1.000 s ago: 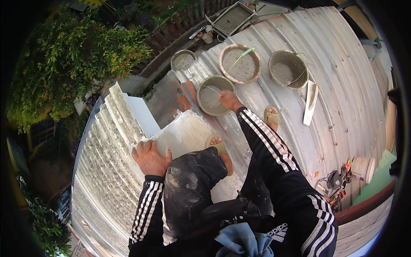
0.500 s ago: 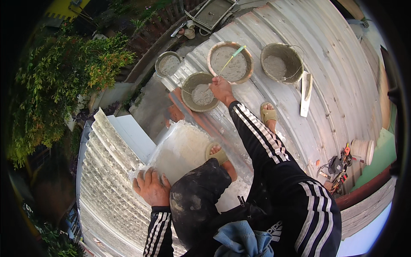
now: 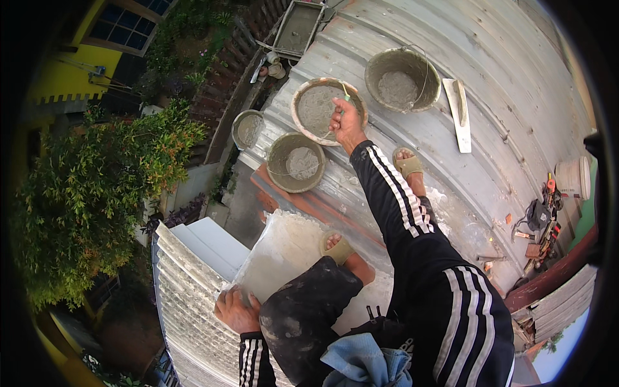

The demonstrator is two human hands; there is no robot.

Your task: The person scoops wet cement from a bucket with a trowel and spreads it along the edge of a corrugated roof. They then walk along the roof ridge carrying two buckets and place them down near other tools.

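Observation:
My right hand (image 3: 348,121) is closed around a green-handled tool (image 3: 347,97) over the near right rim of a wide round basin (image 3: 298,115) of wet grey mortar. A thin yellowish part of the tool shows above the fist; its working end is hard to make out. Just nearer and to the left stands a bucket (image 3: 276,174) with mortar at its bottom and its wire handle lying across it. My left hand (image 3: 237,311) rests with fingers apart at the edge of a pale plastered slab (image 3: 290,238), beside rough corrugated sheeting (image 3: 193,303).
Another mortar bucket (image 3: 374,87) stands at the far right, next to a white board (image 3: 459,129) with a trowel-like piece on it. A smaller pail (image 3: 238,132) sits at the left roof edge. Hand tools (image 3: 545,219) and a white bucket (image 3: 570,177) lie right on the ribbed metal roof (image 3: 477,193).
My right hand has left the near bucket and moved up and right to the basin, where it has taken hold of the green-handled tool. My left hand stays at the slab edge.

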